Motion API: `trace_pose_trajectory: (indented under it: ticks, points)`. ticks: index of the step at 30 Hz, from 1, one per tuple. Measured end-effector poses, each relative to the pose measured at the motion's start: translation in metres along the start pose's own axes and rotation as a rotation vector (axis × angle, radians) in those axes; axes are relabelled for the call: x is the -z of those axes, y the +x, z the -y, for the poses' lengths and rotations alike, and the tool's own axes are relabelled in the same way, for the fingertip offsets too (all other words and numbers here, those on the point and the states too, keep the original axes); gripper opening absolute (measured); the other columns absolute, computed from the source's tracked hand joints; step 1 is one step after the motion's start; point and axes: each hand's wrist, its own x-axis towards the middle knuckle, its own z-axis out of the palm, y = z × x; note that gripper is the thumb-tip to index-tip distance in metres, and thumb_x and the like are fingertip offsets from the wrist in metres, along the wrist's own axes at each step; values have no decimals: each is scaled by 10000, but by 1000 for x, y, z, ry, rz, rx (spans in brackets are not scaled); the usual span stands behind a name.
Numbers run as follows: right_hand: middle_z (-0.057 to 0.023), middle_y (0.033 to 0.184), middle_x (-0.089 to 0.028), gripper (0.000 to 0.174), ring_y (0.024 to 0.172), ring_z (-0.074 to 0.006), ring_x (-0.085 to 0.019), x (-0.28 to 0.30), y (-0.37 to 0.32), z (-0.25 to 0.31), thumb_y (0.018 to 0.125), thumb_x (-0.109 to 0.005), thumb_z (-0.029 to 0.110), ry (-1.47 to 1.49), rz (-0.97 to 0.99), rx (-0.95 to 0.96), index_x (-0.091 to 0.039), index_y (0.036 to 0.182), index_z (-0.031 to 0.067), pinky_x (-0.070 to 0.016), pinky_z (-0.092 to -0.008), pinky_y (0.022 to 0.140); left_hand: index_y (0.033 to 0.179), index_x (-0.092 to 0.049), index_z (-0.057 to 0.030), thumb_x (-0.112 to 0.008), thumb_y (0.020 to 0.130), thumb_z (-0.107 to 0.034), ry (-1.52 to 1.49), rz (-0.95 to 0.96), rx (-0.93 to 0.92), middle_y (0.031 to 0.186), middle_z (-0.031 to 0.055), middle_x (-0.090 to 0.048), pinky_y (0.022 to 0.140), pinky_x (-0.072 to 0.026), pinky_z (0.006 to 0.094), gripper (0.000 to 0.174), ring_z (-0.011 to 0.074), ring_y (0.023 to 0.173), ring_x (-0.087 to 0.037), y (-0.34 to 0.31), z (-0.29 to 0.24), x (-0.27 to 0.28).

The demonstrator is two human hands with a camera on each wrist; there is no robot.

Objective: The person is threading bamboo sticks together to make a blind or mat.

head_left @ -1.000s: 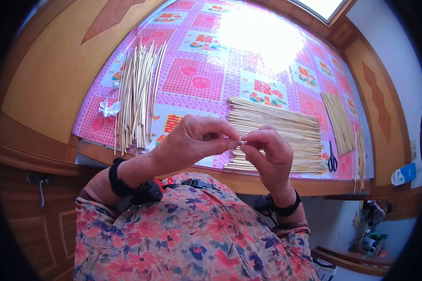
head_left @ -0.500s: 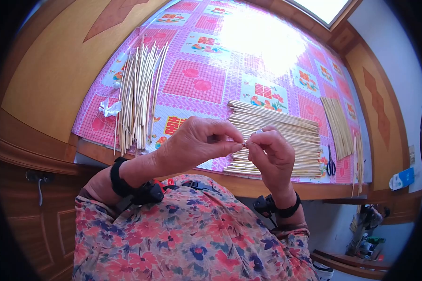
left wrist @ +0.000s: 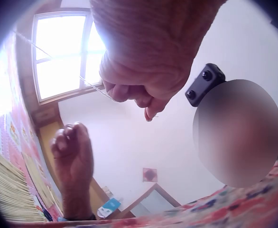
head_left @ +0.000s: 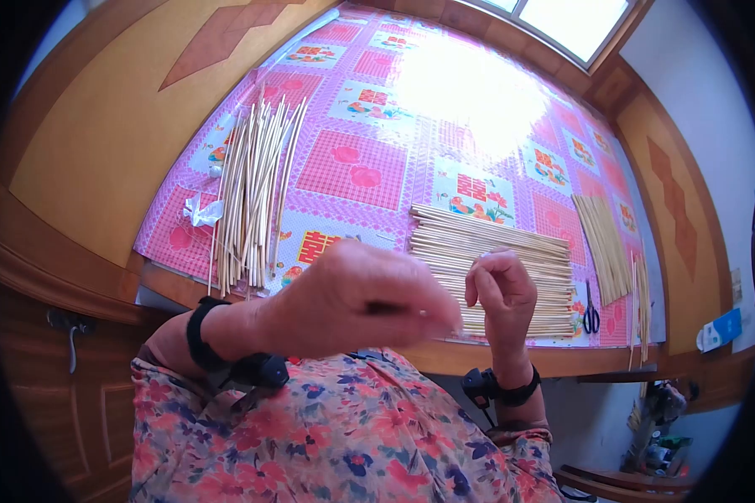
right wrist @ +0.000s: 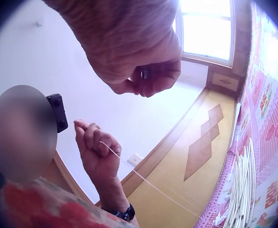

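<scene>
My left hand [head_left: 369,293] is raised before my body, fingers curled, and pinches a white thread [right wrist: 153,184]. That thread runs from the fingers down to the table beside the bundle of loose sticks [head_left: 256,189]. A tiny bright tip shows at the left fingertips in the head view. To its right and apart from it, my right hand [head_left: 505,289] is held up over the front edge of the stick mat [head_left: 486,260], fingers curled toward the thumb. A metal band [right wrist: 145,73] sits on one of its fingers; nothing else shows between them.
A pink patterned cloth covers the table [head_left: 352,168]. White crumpled plastic [head_left: 201,211] lies by the loose sticks. On the right are dark scissors [head_left: 591,318], a second flat row of sticks [head_left: 604,247] and a few thin sticks [head_left: 640,302]. Wooden panels border the table.
The hands were together, fingertips meeting at a small pale thing. Now they are apart: the left has come down and toward the body, blurred, and the right stands alone.
</scene>
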Motion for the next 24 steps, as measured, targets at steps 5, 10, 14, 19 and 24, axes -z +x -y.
trace_pose_trajectory:
  ticks: [5,10,14,19,24]
  points:
    - [-16,752,-495,63,651,-47,-508,-9,-1,-7,781,-530,-70,-28,81,-62,-515,804,-14,-430,-174,577,809,-611,71,-507,846,-73,-183,123,-563,645,94,-527,391,-294,263,181,136,442,-458,11,-17,-4]
    - [-31,749,-527,53,677,-65,-538,-13,1,-16,781,-563,-33,-73,130,-83,-524,809,-12,-453,-193,597,738,-635,19,-610,726,18,-240,-120,-640,504,-4,-410,340,-232,237,27,70,364,-372,19,-42,-18]
    - [-32,730,-528,58,657,-66,-544,-16,4,-13,779,-574,-21,-152,146,-106,-523,805,-12,-452,-191,589,737,-636,14,-600,741,5,-195,-46,-739,507,-3,-419,340,-235,239,38,75,365,-381,16,-37,-7]
    - [-32,727,-537,58,646,-66,-549,-19,7,-15,781,-575,-17,-185,169,-83,-530,817,-12,-450,-192,573,755,-549,14,-541,788,-42,-259,-65,-659,572,51,-419,368,-290,279,66,148,413,-416,4,-33,6]
    - [-43,730,-543,62,634,-72,-544,-24,9,-11,776,-583,-17,-207,199,-81,-537,817,-12,-447,-207,566,714,-382,3,-456,847,-73,-329,72,-641,666,139,-446,402,-349,334,171,246,484,-469,4,-38,4]
